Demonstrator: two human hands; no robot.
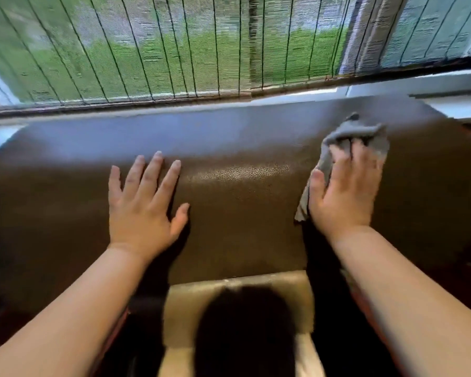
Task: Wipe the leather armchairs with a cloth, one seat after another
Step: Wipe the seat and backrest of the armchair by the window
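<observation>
A brown leather armchair fills the view, its wide backrest [242, 208] facing me and its lighter seat cushion [237, 292] below. My left hand [144, 208] lies flat on the backrest, fingers spread and straight. My right hand [346, 191] presses a crumpled grey cloth [365, 131] against the right part of the backrest, fingers mostly straight over it. The cloth sticks out above and to the left of that hand. A dark shadow covers the middle of the seat.
A window with a woven blind [174, 50] stands right behind the chair's top edge. A white sill [446, 85] runs along the back right. Greenery shows through the blind.
</observation>
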